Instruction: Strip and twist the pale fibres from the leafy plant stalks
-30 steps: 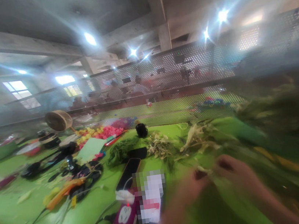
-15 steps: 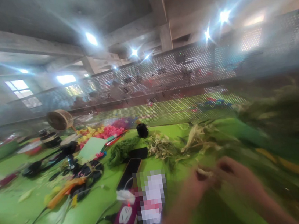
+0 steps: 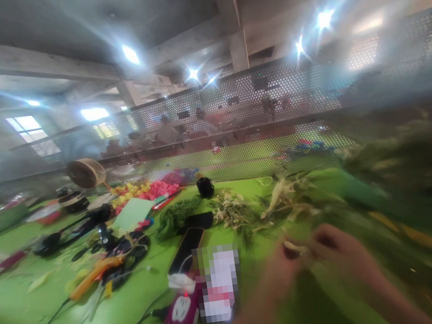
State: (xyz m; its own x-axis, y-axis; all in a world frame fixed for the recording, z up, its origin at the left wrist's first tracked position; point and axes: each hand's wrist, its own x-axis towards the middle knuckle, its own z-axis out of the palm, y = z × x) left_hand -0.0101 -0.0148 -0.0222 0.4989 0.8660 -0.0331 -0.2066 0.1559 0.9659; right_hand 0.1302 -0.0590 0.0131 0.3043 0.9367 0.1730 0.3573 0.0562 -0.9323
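Both hands are close together over the green table [image 3: 141, 317], right of centre. My left hand [image 3: 281, 265] is closed round a small pale piece [image 3: 294, 247], which looks like dried leaf or husk. Just beside it, my right hand [image 3: 334, 244] has its fingers curled and pressed together; what it pinches is too blurred to make out. Beyond the hands lie pale dry leaves [image 3: 281, 198] and a heap of small cream and green pieces [image 3: 232, 208]. Green foliage [image 3: 177, 215] sits farther left.
A dark phone [image 3: 186, 249], a purple power strip [image 3: 182, 309] and a blurred-out screen [image 3: 219, 285] lie left of my hands. An orange-handled tool [image 3: 93, 278] with cables is farther left. A black cup [image 3: 205, 187] stands before the perforated metal screen [image 3: 232, 106]. Large greenery [image 3: 409, 167] is right.
My hands have barely moved and stay together. The pale piece in my left hand is tilted slightly differently. The camera view has shifted a little.
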